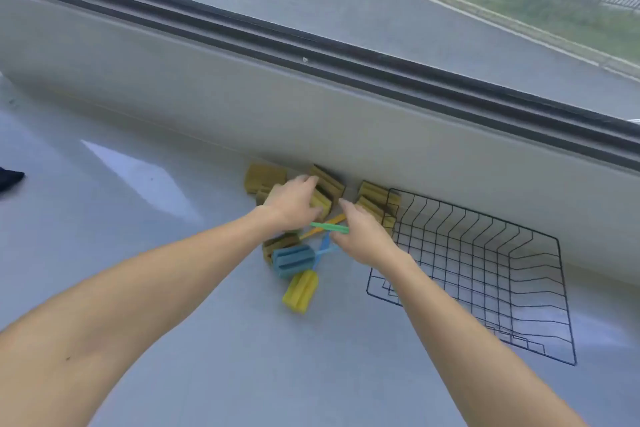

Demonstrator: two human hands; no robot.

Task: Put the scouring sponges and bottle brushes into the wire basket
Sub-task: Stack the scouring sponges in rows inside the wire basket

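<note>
Several olive-yellow scouring sponges (265, 177) lie against the wall base, some (375, 199) right beside the black wire basket (519, 288), which holds nothing. My left hand (294, 201) curls over one sponge (320, 203) in the middle of the pile. My right hand (363, 236) pinches the green handle (329, 227) of a bottle brush. A blue-headed bottle brush (292, 260) and a yellow-headed one (300, 291) lie on the floor in front, their handles crossing under my hands. Another sponge (278, 244) sits partly under my left wrist.
A white low wall (311, 114) with a dark window frame (346, 59) runs behind the pile. The grey glossy floor (173, 253) stretches left and toward me. A dark object (8, 178) pokes in at the left edge.
</note>
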